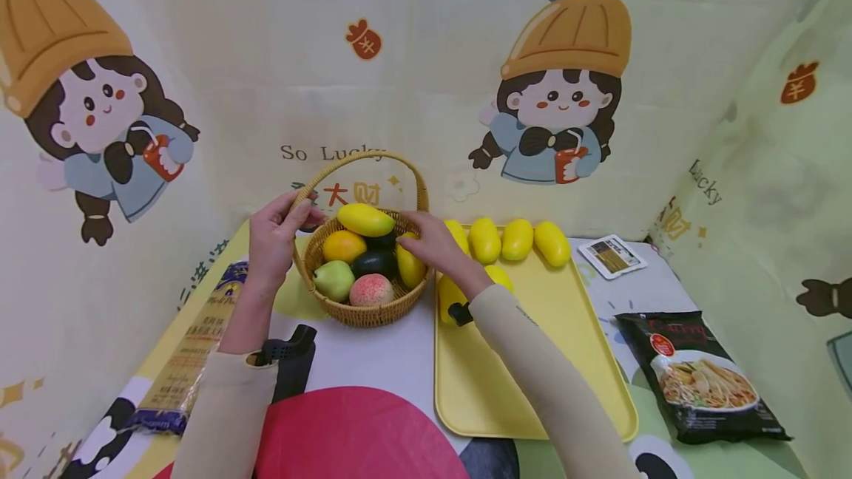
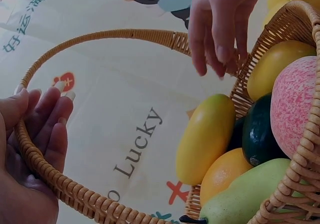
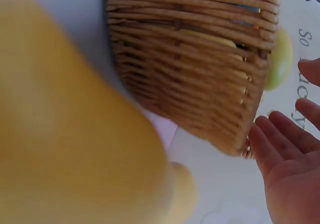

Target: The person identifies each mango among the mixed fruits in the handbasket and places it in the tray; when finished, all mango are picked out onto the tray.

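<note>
A wicker basket (image 1: 373,314) holds several fruits. My left hand (image 1: 271,239) is at the left side of its arched handle (image 1: 362,157); in the left wrist view the handle (image 2: 115,33) runs between thumb and fingers. My right hand (image 1: 435,242) reaches to the basket's right rim, its fingers loosely extended and nothing in them; the right wrist view shows the fingertips (image 3: 262,129) right at the wicker edge. Inside lie a yellow mango (image 1: 366,219) on top, another mango (image 1: 411,263), an orange-yellow fruit (image 1: 344,246), a green pear (image 1: 334,281), a peach (image 1: 372,290) and a dark green avocado (image 1: 375,264).
Right of the basket lies a yellow tray (image 1: 526,361) with several mangoes (image 1: 517,239), partly behind my right arm. Farther right are a small white packet (image 1: 612,256) and a black noodle bag (image 1: 705,375). A long pasta packet (image 1: 193,353) lies left, beside my left forearm.
</note>
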A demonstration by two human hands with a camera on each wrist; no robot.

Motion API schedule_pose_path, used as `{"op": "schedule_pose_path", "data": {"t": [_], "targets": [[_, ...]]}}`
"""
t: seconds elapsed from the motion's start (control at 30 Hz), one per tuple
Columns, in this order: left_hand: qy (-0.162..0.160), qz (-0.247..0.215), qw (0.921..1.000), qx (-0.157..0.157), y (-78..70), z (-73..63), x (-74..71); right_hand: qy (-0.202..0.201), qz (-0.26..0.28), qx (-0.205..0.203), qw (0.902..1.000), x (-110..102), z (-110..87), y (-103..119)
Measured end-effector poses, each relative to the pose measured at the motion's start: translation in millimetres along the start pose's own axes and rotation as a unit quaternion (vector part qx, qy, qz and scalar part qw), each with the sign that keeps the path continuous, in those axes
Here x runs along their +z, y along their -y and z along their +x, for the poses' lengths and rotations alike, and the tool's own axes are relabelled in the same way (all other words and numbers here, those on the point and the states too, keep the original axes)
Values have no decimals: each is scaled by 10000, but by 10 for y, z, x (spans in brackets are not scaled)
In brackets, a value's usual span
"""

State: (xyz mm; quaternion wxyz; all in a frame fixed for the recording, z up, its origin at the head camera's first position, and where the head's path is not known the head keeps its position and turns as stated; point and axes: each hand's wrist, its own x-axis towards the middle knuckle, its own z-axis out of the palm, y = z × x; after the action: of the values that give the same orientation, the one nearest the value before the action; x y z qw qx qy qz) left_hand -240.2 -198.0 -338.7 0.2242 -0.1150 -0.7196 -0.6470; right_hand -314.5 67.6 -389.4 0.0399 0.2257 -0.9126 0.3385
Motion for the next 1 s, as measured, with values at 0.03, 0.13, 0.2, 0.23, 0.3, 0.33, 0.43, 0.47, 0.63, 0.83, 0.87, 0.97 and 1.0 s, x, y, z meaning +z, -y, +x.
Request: {"op": "schedule_pose_path", "data": {"t": [0.03, 0.13, 0.2, 0.23, 0.3, 0.33, 0.43, 0.47, 0.63, 0.83, 0.87, 0.97, 1.0], "targets": [[4, -24, 10000, -6, -1, 2, -1, 20, -55, 2, 10000, 14, 33, 22], [17, -15, 10000, 9, -1, 10, -4, 116, -283, -1, 9995, 43, 148, 82], [17, -29, 10000, 19, 3, 14, -7, 227, -409, -9, 9989, 47, 225, 120], [15, -54, 10000, 25, 5, 18, -7, 280, -440, -6, 9986, 46, 260, 140], [6, -102, 9999, 27, 9, 24, -10, 403, -485, -1, 9980, 48, 333, 166], [4, -102, 9999, 25, 10, 25, -11, 468, -496, 7, 9977, 48, 363, 182], [2, -83, 10000, 6, 5, 28, -11, 649, -533, 110, 9964, 62, 439, 230], [-6, -45, 10000, 7, 3, 27, -10, 704, -524, 136, 9961, 69, 463, 249], [4, -82, 9999, 60, -15, 47, 18, 909, -472, 188, 9946, 100, 550, 370], [64, -167, 9998, 71, -13, 55, 49, 1108, -627, 182, 9917, 198, 608, 433], [53, -136, 9999, 54, -11, 52, 47, 1149, -666, 178, 9910, 216, 613, 439], [0, -42, 10000, 14, -7, 38, 26, 1204, -717, 103, 9901, 261, 626, 463], [-15, -29, 10000, -5, -6, 33, 17, 1209, -752, 83, 9898, 271, 627, 470]]}}
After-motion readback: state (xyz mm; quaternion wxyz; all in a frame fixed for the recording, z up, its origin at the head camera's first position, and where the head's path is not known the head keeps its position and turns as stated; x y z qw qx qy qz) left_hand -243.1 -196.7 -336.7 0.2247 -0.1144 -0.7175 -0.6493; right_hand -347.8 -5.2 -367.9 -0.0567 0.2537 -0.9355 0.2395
